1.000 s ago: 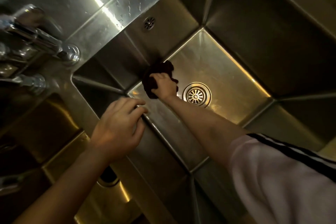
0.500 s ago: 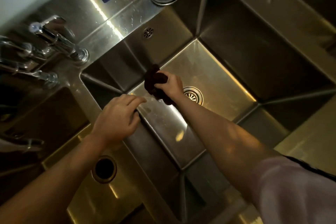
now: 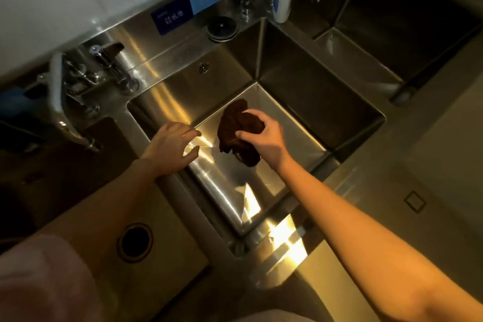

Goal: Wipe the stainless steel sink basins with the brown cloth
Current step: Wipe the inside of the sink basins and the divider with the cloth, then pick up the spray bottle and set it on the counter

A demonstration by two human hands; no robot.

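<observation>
Brown cloth [image 3: 239,128] bunched in right hand [image 3: 266,136], fingers clenched round it, mid-frame over middle basin [image 3: 300,117]; left hand [image 3: 170,146] relaxed, empty. We judge other basins unwiped.

A commercial kitchen's washing station: a row of deep steel basins [image 3: 300,81], lever taps [image 3: 109,60], and a blue labelled sign [image 3: 171,18] on the splashback.

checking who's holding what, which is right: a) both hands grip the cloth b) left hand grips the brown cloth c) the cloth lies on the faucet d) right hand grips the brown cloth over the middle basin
d: the right hand has its fingers curled round the bunched brown cloth above the middle basin, while the left hand holds nothing and rests at the basin's left rim.
</observation>
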